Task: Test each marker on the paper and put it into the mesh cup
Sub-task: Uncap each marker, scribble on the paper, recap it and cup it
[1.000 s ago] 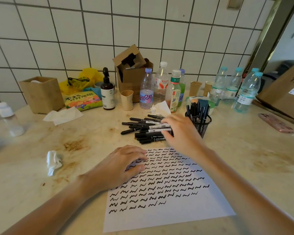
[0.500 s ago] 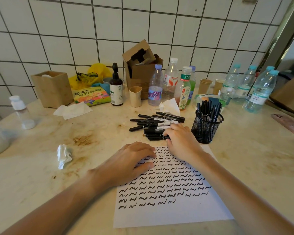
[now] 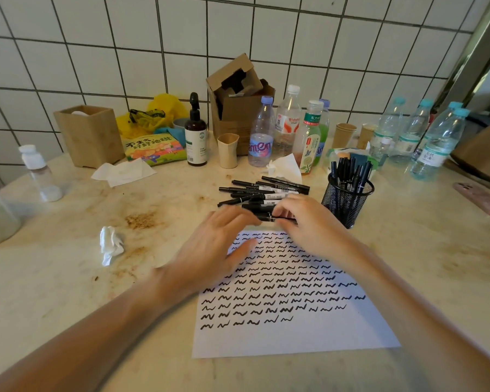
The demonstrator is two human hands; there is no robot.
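At the paper's (image 3: 292,332) top edge — both hands' fingers pinch one marker (image 3: 269,218) | left hand (image 3: 218,250) | right hand (image 3: 309,222)

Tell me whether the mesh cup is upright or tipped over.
Upright. The mesh cup stands on its base on the table, its rim level and open upward, with black markers standing in it, their ends poking above the rim.

A pale, stained stone surface (image 3: 408,250) carries a white paper (image 3: 294,335) filled with black squiggles, a heap of black markers (image 3: 266,190) just beyond it, a mesh cup (image 3: 347,199) to their right, a crumpled tissue (image 3: 111,244) at left, a wooden box (image 3: 89,135), water bottles (image 3: 436,142), paper cups (image 3: 343,134) and a pink phone (image 3: 481,199).
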